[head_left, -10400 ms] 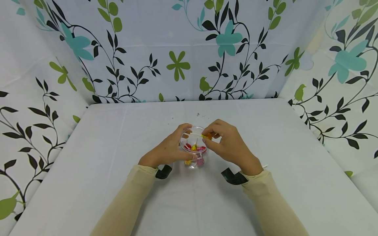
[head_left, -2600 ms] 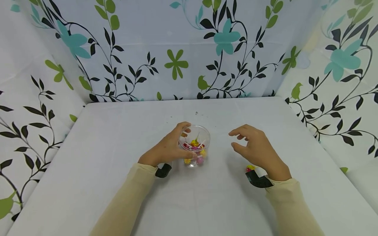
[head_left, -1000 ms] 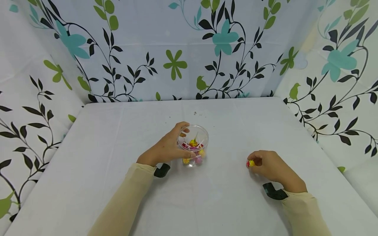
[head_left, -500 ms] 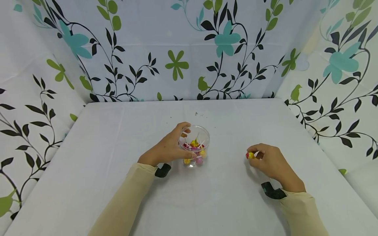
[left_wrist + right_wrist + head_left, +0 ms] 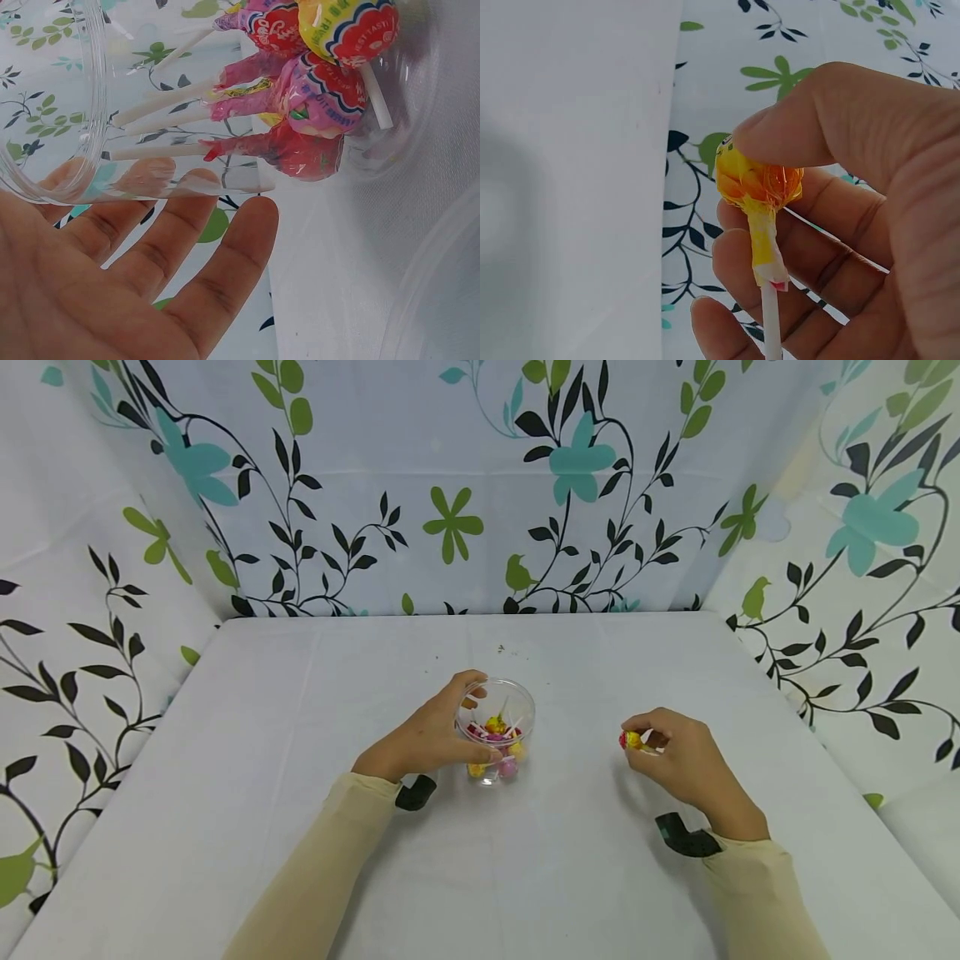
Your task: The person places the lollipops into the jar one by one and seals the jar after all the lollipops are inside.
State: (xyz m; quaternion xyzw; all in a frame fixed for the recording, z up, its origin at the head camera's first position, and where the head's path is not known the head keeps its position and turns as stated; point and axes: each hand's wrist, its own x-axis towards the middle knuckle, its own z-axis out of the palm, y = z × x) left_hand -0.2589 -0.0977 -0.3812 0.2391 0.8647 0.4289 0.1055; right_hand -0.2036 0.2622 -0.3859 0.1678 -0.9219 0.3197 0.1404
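Observation:
In the head view a clear plastic jar (image 5: 532, 720) stands on the white table, with my left hand (image 5: 427, 735) curled round its left side. Several wrapped lollipops (image 5: 495, 727) in red, pink and yellow lie inside it. The left wrist view shows my fingers against the jar wall (image 5: 96, 97) and the lollipops (image 5: 326, 97) with white sticks. To the right, my right hand (image 5: 690, 764) holds a yellow and red lollipop (image 5: 631, 741) above the table. Up close in the right wrist view, thumb and fingers pinch the lollipop's wrapped head (image 5: 742, 180); its stick points down.
A white cloth covers the table (image 5: 360, 877). Small dark specks (image 5: 501, 648) lie near its back. Leaf-patterned curtains (image 5: 337, 485) surround the back and sides. A translucent curved edge (image 5: 420, 277) shows at lower right in the left wrist view; its kind is unclear.
Earlier my right hand was at the jar with an orange-yellow lollipop, then moved away without it. It took another lollipop from the table and now lifts it slightly. My left hand stays on the jar.

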